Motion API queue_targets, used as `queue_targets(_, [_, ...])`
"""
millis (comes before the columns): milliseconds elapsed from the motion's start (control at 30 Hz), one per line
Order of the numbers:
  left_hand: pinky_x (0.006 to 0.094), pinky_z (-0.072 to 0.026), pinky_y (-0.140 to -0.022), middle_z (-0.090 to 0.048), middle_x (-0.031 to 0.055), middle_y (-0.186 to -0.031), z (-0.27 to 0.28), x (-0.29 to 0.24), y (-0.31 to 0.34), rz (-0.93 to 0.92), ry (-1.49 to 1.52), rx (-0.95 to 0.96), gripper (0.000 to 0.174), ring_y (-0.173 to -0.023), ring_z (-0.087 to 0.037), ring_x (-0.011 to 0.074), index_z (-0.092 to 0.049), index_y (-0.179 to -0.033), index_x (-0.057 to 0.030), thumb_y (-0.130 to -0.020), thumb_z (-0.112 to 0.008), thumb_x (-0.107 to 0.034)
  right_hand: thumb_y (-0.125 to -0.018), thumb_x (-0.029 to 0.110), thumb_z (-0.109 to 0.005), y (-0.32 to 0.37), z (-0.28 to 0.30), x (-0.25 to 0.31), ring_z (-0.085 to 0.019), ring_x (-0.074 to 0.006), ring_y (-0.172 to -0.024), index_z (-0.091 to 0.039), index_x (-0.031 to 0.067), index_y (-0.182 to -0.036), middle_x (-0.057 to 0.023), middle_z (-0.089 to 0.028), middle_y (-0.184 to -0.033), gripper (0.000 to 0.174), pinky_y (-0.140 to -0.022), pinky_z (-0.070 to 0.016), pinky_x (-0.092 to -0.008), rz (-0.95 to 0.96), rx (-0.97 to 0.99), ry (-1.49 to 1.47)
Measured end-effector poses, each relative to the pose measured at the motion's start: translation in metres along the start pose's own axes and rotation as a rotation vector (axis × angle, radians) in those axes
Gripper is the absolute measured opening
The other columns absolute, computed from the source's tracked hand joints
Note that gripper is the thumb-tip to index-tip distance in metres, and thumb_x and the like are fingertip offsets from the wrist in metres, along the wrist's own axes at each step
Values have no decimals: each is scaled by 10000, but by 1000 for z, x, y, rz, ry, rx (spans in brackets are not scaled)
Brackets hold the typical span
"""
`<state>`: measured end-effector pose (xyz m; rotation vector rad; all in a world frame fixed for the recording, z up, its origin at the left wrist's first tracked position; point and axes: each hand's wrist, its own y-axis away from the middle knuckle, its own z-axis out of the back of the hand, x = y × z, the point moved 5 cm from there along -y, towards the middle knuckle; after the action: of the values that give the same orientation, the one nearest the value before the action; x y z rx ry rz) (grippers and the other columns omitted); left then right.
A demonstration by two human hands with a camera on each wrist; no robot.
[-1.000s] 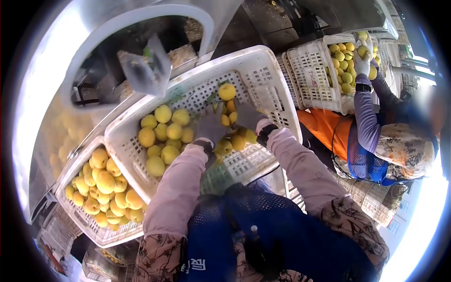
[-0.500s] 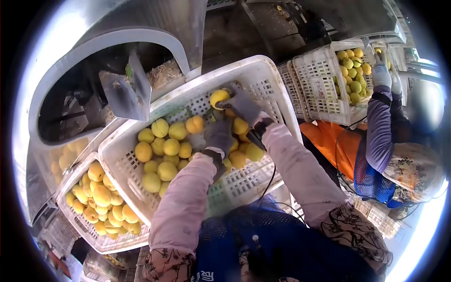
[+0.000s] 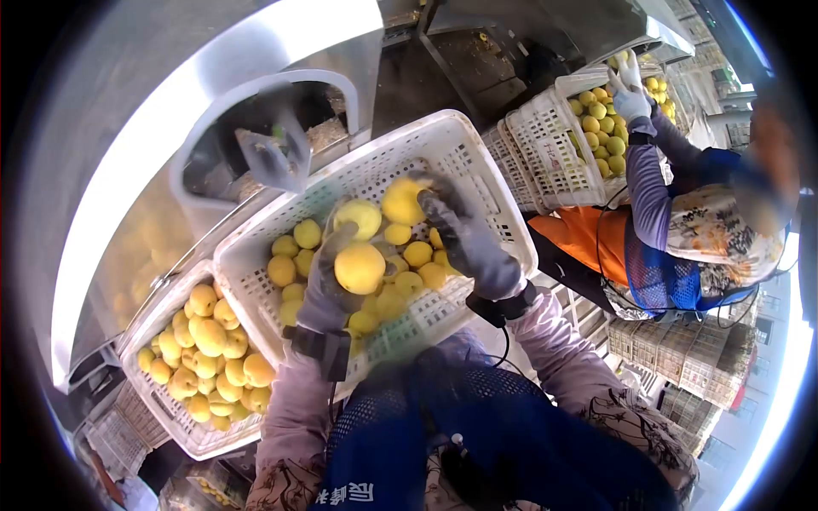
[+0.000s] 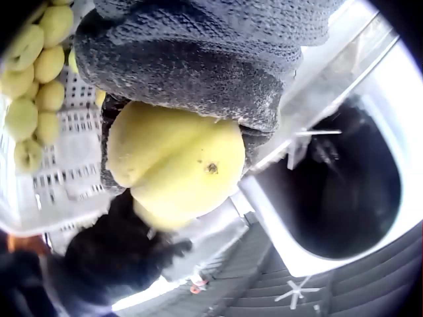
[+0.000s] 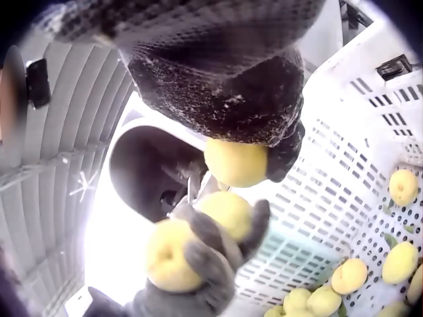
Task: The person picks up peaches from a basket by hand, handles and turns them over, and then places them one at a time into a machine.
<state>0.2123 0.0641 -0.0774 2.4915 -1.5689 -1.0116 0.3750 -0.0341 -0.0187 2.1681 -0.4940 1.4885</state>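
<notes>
Both gloved hands are raised over a white plastic crate [image 3: 467, 157] that holds loose yellow peaches [image 3: 392, 302]. My left hand [image 3: 320, 289] holds two peaches together, one orange-yellow [image 3: 360, 268] and one paler [image 3: 358, 219]. In the right wrist view its grey fingers [image 5: 206, 257] curl around that pair. My right hand [image 3: 464, 230] grips a single yellow peach [image 3: 402, 203], close beside the paler one. In the left wrist view, a peach [image 4: 182, 158] with a seam and a small dark spot sits under the left glove.
A second crate [image 3: 213, 443], full of orange-yellow peaches, stands at the left. Behind the crates is a metal machine with an arched opening [image 3: 328, 78] and a metal plate [image 3: 271, 157]. At right, another person [image 3: 656, 213] works over a peach crate [image 3: 550, 153].
Both hands were down among the peaches; the right then picked one up. Now the hands are raised, the left with two peaches. The view has shifted.
</notes>
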Motion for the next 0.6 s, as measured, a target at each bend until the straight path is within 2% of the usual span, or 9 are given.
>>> queue_targets(67, [485,-654,-815,-607,140,-1319,-2,-21,19,45,55,-68,426,-1067,-720,350,-507,-1415,-139,-1012,-612,-233,-1026,157,-682,5,-9,-23,-606,-173,-1148,-573,2,-1355,-101,-643,-1282,380,-991,-506,-293,-28,-64,-107])
queue_targets(133, [468,-661,-797,-613,141,-1312,5,-38,34,56,77,-102,416,-1058,-724,351,-511,-1409,-142,-1017,-607,-243,-1026,129,-667,10,-15,-10,-590,-191,-1213,-596,-9,-1347,-111,-622,-1330,357,-1038,-491,-309,-37,57,-18])
queue_targets(200, [440,-657,-796,-643,137,-1260,12,-53,34,15,79,10,402,-1012,-732,347,-533,-1385,-114,-1015,-614,-250,-1053,220,-613,16,-34,11,-587,-190,-1224,-626,-26,-1329,-112,-632,-1318,370,-1041,-491,-327,463,493,850])
queue_targets(233, [421,-655,-805,-661,140,-1234,7,-65,41,49,56,-95,403,-972,-741,346,-535,-1379,-59,-1022,-604,-233,-1037,371,-594,12,-41,13,-606,-148,-1044,-652,-18,-1322,-71,-663,-1209,486,-912,-503,-307,630,529,693])
queue_targets(267, [421,-655,-805,-661,140,-1234,3,-74,46,26,56,-92,403,-972,-741,346,-535,-1379,-59,-1022,-604,-233,-1037,371,-594,16,-62,36,-606,-148,-1044,-652,-18,-1322,-71,-663,-1209,486,-912,-503,-307,647,546,692])
queue_targets(333, [423,-659,-788,-666,165,-1239,-8,-93,56,-71,-47,-40,411,-944,-745,346,-526,-1394,-20,-1029,-591,-200,-997,500,-592,21,-84,42,-550,-102,-866,-660,4,-1330,-26,-665,-1091,601,-770,-450,-264,-280,530,395])
queue_targets(367, [430,-660,-780,-668,191,-1247,-13,-106,66,-109,-81,-32,399,-977,-746,331,-530,-1381,17,-1038,-588,-181,-973,524,-632,21,-89,37,-492,-83,-789,-642,32,-1371,4,-650,-1033,633,-710,-394,-236,-324,531,320])
queue_targets(500, [460,-675,-814,-665,210,-1256,-10,-135,86,-274,-246,35,414,-1019,-746,320,-527,-1378,30,-1040,-605,-196,-1018,544,-593,22,-126,50,-508,-75,-826,-542,40,-1477,13,-648,-1109,683,-714,-404,-225,-398,543,100])
queue_targets(600, [462,-680,-808,-673,209,-1229,5,-146,92,-289,-218,62,427,-1015,-745,326,-520,-1395,20,-1035,-614,-190,-1043,488,-588,18,-151,70,-553,-78,-892,-532,49,-1492,3,-651,-1185,630,-753,-447,-232,-296,569,58])
